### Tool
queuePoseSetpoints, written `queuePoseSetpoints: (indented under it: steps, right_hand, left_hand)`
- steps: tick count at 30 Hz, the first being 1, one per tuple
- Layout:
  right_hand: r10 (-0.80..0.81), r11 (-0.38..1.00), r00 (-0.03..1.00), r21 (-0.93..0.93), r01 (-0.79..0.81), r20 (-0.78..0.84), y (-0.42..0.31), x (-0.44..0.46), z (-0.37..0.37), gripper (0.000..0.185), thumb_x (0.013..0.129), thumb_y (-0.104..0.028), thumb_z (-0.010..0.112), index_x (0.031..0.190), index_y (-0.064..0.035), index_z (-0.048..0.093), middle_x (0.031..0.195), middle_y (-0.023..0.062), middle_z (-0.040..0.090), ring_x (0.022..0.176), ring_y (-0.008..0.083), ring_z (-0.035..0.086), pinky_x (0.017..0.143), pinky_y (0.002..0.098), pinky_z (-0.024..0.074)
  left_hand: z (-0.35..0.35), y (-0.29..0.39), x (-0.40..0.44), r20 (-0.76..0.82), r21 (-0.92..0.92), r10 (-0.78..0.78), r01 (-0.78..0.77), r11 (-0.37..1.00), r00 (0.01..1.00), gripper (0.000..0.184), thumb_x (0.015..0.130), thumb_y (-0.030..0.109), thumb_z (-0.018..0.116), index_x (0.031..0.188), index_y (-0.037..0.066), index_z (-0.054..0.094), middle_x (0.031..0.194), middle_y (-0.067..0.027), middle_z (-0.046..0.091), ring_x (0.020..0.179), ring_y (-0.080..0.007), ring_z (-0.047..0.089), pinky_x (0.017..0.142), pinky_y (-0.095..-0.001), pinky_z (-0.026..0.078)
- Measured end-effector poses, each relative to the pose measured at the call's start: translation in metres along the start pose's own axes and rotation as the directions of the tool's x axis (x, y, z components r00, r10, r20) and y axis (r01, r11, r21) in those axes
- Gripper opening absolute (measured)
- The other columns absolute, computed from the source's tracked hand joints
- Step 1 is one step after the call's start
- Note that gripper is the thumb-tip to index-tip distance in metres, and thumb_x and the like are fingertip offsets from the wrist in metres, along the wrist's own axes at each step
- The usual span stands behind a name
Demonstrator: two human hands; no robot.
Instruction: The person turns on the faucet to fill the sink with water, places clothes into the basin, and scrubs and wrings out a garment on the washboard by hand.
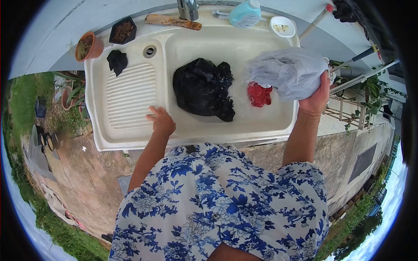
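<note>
My right hand [318,96] grips a bunched, wet-looking light grey cloth [289,71] above the right end of the white sink [196,132]. Part of the cloth hangs toward the basin, near a small red cloth [260,95] lying there. A large wet black cloth [196,89] is heaped in the middle of the basin. At the near edge of the ribbed washboard [130,95], my left hand [162,122] has its fingers spread and holds nothing. A small black cloth piece [117,61] lies at the washboard's far end, beside the drain [150,51].
Along the back rim are potted plants [88,47], a wooden-handled brush [173,21], a metal tap [188,9], a light blue bottle [245,14] and a white soap dish [282,27]. Long-handled tools [355,58] lean at the right, near a rack with plants.
</note>
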State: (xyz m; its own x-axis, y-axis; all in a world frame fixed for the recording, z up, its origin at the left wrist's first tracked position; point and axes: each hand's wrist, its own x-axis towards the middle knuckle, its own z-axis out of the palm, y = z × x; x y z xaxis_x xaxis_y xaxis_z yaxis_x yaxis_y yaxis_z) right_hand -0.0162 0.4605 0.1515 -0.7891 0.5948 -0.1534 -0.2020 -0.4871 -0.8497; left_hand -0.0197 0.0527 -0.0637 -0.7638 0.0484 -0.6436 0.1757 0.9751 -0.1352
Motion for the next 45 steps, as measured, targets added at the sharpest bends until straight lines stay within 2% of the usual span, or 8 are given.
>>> queuePoseSetpoints:
  steps: [12,18,20,26,33,37,39,45]
  right_hand:
    - [0.573,0.781,0.818,0.340,-0.523,-0.058,0.171,0.019,-0.106,0.042,0.092,-0.027,0.043,0.127,-0.0035,0.042,0.126,0.0139,0.048,0.115,0.0291,0.048,0.097,0.0439,0.0393]
    - [0.454,0.350,0.457,-0.318,-0.881,-0.765,0.204,-0.008,-0.187,0.052,0.083,-0.033,0.058,0.126,-0.0058,0.044,0.121,0.0143,0.050,0.105,0.0295,0.052,0.092,0.0419,0.0426]
    - [-0.119,-0.017,0.930,-0.936,-0.352,-0.347,0.218,-0.026,-0.204,0.054,0.076,-0.031,0.066,0.120,-0.0055,0.047,0.114,0.0178,0.050,0.098,0.0306,0.053,0.087,0.0392,0.0447]
    - [-0.056,-0.197,0.991,-0.971,-0.132,-0.123,0.252,-0.033,-0.168,0.041,0.074,-0.028,0.066,0.107,-0.0065,0.055,0.097,0.0130,0.059,0.090,0.0294,0.056,0.084,0.0385,0.0455]
    - [0.443,0.166,0.783,-0.818,-0.551,-0.438,0.246,0.017,-0.198,0.019,0.076,-0.020,0.061,0.089,-0.0071,0.062,0.089,0.0108,0.064,0.089,0.0229,0.061,0.080,0.0343,0.0461]
    - [0.308,0.490,0.885,-0.740,-0.461,-0.348,0.197,-0.014,-0.186,0.018,0.081,-0.017,0.056,0.096,-0.0068,0.057,0.099,0.0068,0.062,0.093,0.0193,0.058,0.077,0.0328,0.0464]
    - [0.519,0.853,0.821,0.080,-0.516,-0.238,0.176,-0.026,-0.174,0.020,0.083,-0.016,0.054,0.099,-0.0039,0.055,0.100,0.0091,0.060,0.098,0.0236,0.056,0.086,0.0393,0.0445]
    - [0.383,0.827,0.923,0.456,-0.328,-0.030,0.154,-0.020,-0.094,0.034,0.087,-0.020,0.043,0.115,-0.0012,0.051,0.118,0.0159,0.054,0.110,0.0317,0.051,0.095,0.0459,0.0408]
  left_hand:
    - [-0.014,0.004,-0.009,0.036,-0.028,-0.048,0.049,0.998,0.998,0.085,0.076,0.032,0.065,0.136,-0.008,0.020,0.139,-0.0375,0.003,0.117,-0.0669,0.018,0.097,-0.0498,0.038]
    - [-0.005,-0.001,-0.004,0.040,0.134,0.002,-0.007,0.991,0.999,0.087,0.076,0.034,0.065,0.135,-0.010,0.019,0.137,-0.0397,0.004,0.117,-0.0665,0.019,0.100,-0.0543,0.031]
    - [-0.011,-0.001,-0.006,0.036,0.054,-0.009,0.007,0.999,0.999,0.090,0.074,0.035,0.068,0.135,-0.011,0.019,0.136,-0.0400,0.006,0.117,-0.0658,0.021,0.100,-0.0551,0.030]
    - [-0.014,-0.001,-0.008,0.038,0.087,-0.020,0.017,0.996,0.999,0.092,0.073,0.035,0.070,0.134,-0.010,0.019,0.136,-0.0394,0.008,0.115,-0.0650,0.024,0.099,-0.0562,0.029]
    - [-0.026,0.004,-0.011,0.108,-0.042,-0.079,0.084,0.996,0.991,0.086,0.078,0.033,0.064,0.137,-0.008,0.017,0.140,-0.0353,0.003,0.120,-0.0632,0.020,0.099,-0.0522,0.033]
    - [0.000,0.000,0.003,0.072,0.062,-0.040,0.036,0.997,0.997,0.085,0.077,0.031,0.064,0.137,-0.007,0.016,0.140,-0.0353,0.002,0.120,-0.0626,0.021,0.100,-0.0505,0.034]
    - [-0.002,-0.001,0.004,-0.016,0.106,-0.005,0.007,0.994,1.000,0.091,0.075,0.039,0.066,0.132,-0.015,0.020,0.136,-0.0331,0.022,0.125,-0.0557,0.017,0.097,-0.0610,0.027]
    - [-0.007,0.000,0.039,0.078,0.216,0.066,-0.082,0.973,0.995,0.085,0.077,0.035,0.062,0.138,-0.006,0.020,0.143,-0.0275,0.012,0.127,-0.0589,0.008,0.095,-0.0613,0.032]
